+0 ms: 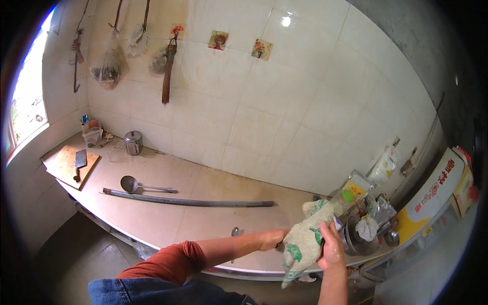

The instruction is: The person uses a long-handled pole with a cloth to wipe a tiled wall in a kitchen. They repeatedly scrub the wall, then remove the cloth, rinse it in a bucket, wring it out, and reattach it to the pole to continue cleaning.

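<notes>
A cream cloth with green patterns (305, 236) hangs between my two hands over the right part of the counter. My left hand (272, 239) grips its left side, the fingertips partly hidden by the cloth. My right hand (331, 248) holds the other side, thumb up and fingers partly behind it. A spoon (235, 231) lies near the front edge, partly covered by my left forearm. Farther back, a long grey tube (190, 201) lies across the counter beside a metal ladle (129, 184).
At the left a cleaver (80, 160) rests on a wooden cutting board (63, 164). A lidded metal canister (133, 143) stands by the tiled wall. Pots (352, 236), plastic bags and containers crowd the right end, beside a printed carton (434, 187).
</notes>
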`<state>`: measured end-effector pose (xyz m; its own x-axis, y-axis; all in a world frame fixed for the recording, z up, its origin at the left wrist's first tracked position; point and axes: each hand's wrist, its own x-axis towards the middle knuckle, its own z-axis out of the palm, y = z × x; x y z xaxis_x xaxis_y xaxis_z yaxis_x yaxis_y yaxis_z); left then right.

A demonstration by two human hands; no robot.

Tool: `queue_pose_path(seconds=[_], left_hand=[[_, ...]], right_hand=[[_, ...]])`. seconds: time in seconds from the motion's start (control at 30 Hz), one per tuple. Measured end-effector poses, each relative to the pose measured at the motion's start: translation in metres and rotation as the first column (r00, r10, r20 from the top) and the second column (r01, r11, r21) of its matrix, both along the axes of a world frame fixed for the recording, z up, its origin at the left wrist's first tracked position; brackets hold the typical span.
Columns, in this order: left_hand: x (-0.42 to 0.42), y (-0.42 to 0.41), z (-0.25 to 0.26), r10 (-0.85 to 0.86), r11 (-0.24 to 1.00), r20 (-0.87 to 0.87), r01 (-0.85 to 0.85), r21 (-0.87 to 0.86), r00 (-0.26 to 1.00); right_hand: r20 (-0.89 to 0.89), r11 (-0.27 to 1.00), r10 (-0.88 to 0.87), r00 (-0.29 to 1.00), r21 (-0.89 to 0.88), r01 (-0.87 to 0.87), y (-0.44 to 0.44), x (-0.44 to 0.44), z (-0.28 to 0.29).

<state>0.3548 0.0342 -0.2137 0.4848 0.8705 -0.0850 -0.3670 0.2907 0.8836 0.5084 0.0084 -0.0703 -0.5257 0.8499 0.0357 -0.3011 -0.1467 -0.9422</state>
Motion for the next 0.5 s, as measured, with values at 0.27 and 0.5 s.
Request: queue_pose_path(seconds=[0.27,0.5], left_hand=[[0.014,-0.014,0.01,-0.112,0.994,0.338,0.102,0.048,0.935],[-0.039,-0.038,-0.003,0.115,0.99,0.318,-0.137,0.047,0.941]], right_hand=[[0.258,0.999,0.021,0.966,0.021,-0.028,0.059,0.021,-0.019],[0.477,0.982,0.091,0.874,0.1,-0.157,0.094,0.008,-0.063]])
